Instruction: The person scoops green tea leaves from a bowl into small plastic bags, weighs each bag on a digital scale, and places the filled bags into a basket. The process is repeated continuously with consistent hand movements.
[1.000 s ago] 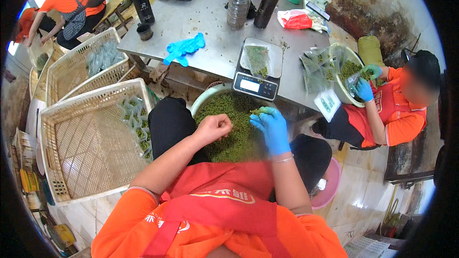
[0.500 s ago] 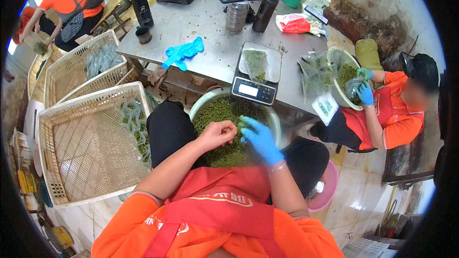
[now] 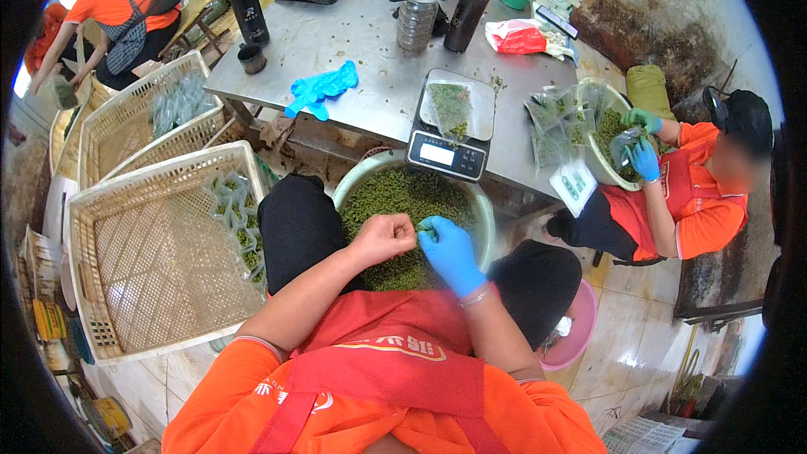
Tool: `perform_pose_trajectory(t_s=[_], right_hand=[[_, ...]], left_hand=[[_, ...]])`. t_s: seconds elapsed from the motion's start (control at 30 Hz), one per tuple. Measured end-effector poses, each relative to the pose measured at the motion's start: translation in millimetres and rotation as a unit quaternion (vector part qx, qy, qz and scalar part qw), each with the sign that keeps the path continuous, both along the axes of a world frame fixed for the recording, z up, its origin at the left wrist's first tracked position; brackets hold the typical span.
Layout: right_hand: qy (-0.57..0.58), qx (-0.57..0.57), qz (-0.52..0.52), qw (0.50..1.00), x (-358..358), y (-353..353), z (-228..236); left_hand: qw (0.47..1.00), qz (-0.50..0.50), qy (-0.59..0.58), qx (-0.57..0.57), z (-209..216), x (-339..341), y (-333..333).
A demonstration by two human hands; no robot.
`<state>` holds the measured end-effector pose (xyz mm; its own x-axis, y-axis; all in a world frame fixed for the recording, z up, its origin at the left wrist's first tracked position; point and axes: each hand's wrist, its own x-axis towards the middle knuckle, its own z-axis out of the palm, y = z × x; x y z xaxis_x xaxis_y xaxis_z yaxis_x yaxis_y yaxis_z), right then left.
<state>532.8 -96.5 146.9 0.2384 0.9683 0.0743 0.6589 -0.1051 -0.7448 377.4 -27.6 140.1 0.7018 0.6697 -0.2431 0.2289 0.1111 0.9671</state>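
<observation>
A large pale green basin (image 3: 483,217) stands between my knees, filled with small green berries (image 3: 395,195) that look like green peppercorns. Over it, my bare left hand (image 3: 385,238) is closed in a pinch; what its fingertips hold, if anything, is too small to name. My right hand (image 3: 449,252), in a blue glove, has its fingers drawn together close beside the left fingertips, with a bit of green at their tips. Just beyond the basin, a digital scale (image 3: 446,156) at the table edge carries an unsealed-looking clear bag (image 3: 451,109) partly filled with green berries.
A cream plastic crate (image 3: 160,286) with filled bags (image 3: 239,219) sits at my left, another crate (image 3: 109,139) behind it. The metal table (image 3: 370,84) holds a blue glove (image 3: 322,91) and bottles. At right, a co-worker (image 3: 681,185) handles a bag over a basin; a pink basin (image 3: 576,336) is near my knee.
My right hand has come down and left toward my left hand, and its spread fingers have drawn together. The left hand has hardly moved. The co-worker's hands at right have shifted slightly.
</observation>
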Motion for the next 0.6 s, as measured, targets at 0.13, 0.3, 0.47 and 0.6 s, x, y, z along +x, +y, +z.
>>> perform_pose_trajectory(t_s=[0.13, 0.3, 0.47, 0.6], right_hand=[[0.019, -0.038, -0.01, 0.999, 28, -2, -20], [-0.048, 0.048, 0.026, 0.997, 44, 7, 2], [0.034, 0.169, -0.043, 0.984, 45, 56, 18], [-0.136, 0.204, -0.031, 0.969, 46, 87, 25]], left_hand=[[0.995, -0.044, -0.003, 0.086, -4, -1, -6], [0.932, -0.08, 0.126, 0.331, 15, -3, 6], [0.929, 0.086, 0.118, 0.34, 29, -8, 61], [0.958, 0.253, 0.03, 0.129, 15, -17, 102]])
